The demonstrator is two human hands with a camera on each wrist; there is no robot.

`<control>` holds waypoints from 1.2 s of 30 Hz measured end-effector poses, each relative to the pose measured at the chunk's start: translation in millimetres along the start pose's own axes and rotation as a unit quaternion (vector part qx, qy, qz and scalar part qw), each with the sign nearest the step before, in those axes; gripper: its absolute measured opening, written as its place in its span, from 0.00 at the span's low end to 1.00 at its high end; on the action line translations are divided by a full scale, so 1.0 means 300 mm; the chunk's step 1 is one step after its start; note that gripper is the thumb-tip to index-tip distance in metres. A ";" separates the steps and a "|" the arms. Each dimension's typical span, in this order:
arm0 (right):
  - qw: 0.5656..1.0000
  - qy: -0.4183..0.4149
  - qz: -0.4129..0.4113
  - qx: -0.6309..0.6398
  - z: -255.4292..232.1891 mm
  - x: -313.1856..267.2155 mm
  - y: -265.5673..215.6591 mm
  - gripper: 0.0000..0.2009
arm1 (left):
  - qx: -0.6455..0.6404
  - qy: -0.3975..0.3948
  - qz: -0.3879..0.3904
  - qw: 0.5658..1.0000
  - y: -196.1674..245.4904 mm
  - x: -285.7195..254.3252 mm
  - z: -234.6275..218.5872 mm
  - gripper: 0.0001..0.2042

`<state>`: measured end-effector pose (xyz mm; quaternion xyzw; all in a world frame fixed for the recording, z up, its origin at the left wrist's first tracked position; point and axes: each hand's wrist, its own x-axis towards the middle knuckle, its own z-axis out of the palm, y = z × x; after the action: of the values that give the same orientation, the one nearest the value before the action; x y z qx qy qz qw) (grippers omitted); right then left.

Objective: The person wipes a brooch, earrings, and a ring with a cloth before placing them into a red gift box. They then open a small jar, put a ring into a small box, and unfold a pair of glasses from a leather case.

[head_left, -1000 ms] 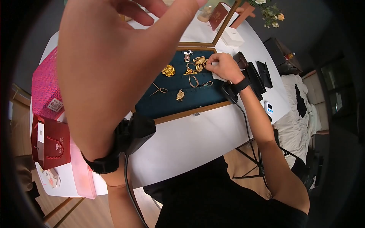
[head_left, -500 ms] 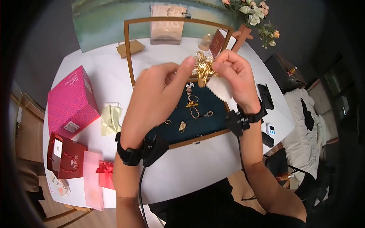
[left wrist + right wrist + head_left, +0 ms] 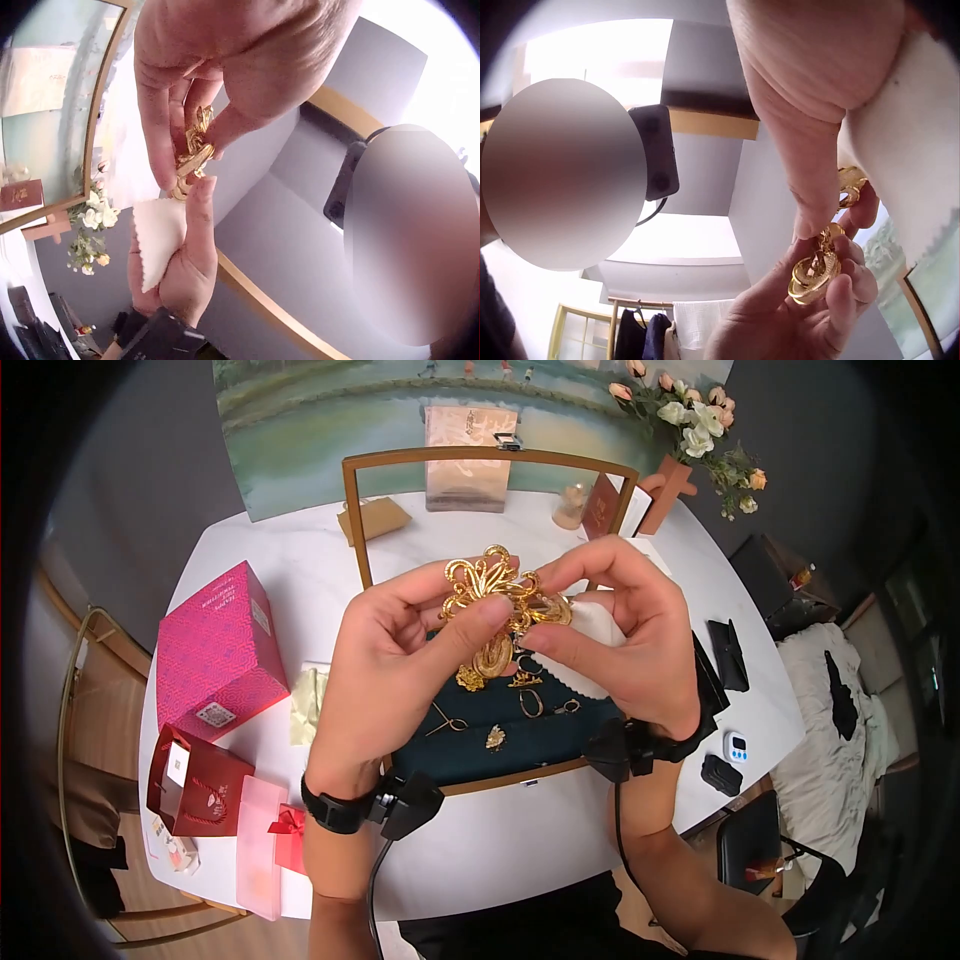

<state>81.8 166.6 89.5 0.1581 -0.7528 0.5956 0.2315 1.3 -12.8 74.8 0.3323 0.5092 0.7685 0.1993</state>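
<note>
My left hand (image 3: 375, 665) pinches an ornate gold ornament (image 3: 485, 575) between thumb and fingers, high over a jewelry case. Looped, petal-like shapes make up the ornament, and further gold rings hang below it. From the other side, my right hand (image 3: 645, 635) pinches its right part with thumb and index finger. A white cloth (image 3: 159, 236) with a zigzag edge is tucked in the right palm. Below is the case's dark green lining (image 3: 560, 745), with a gold leaf-shaped piece (image 3: 495, 737), a gold flower-like piece (image 3: 470, 678) and a hoop (image 3: 531, 703) lying on it.
The case's glass lid stands raised in its wooden frame (image 3: 355, 510). A pink box (image 3: 215, 650), a red gift bag (image 3: 205, 785) and a pale pink case (image 3: 260, 850) sit at left. Flowers (image 3: 700, 425) stand back right; a small white device (image 3: 737, 747) lies at right.
The right hand lifted the gold ornament out of the case with the cloth, and the left hand came down from near the camera to it. Both hands now hold it, closer to the body.
</note>
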 end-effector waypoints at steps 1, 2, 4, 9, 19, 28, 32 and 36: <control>1.000 0.001 0.001 0.000 0.003 -0.003 0.002 0.17 | -0.020 -0.006 -0.003 1.000 -0.006 0.004 0.000 0.18; 1.000 0.019 -0.009 0.001 0.009 -0.004 0.005 0.19 | -0.020 -0.006 -0.002 1.000 -0.008 0.006 -0.003 0.18; 0.999 0.034 -0.018 0.003 0.004 -0.006 0.003 0.21 | -0.055 -0.011 0.006 0.998 -0.013 0.003 -0.011 0.19; 0.999 0.011 0.017 -0.026 -0.001 -0.011 -0.018 0.24 | -0.057 -0.014 0.009 0.998 -0.004 -0.003 -0.005 0.18; 1.000 -0.008 -0.007 -0.011 0.007 -0.015 -0.025 0.23 | -0.094 0.015 0.026 0.995 0.017 -0.035 0.032 0.17; 0.995 -0.041 -0.044 -0.086 -0.019 -0.013 -0.025 0.20 | -0.085 0.030 -0.014 0.996 0.037 -0.040 0.037 0.24; 0.990 -0.028 -0.095 -0.102 -0.021 -0.009 -0.014 0.19 | -0.043 0.019 -0.002 0.999 0.034 -0.037 0.027 0.23; 0.989 -0.013 -0.098 -0.106 -0.018 -0.007 -0.012 0.19 | -0.027 0.048 0.029 0.998 0.019 -0.028 0.036 0.22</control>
<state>86.4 170.9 92.4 0.2134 -0.7955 0.4845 0.2948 15.2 -13.4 80.2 0.3043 0.4873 0.8024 0.1615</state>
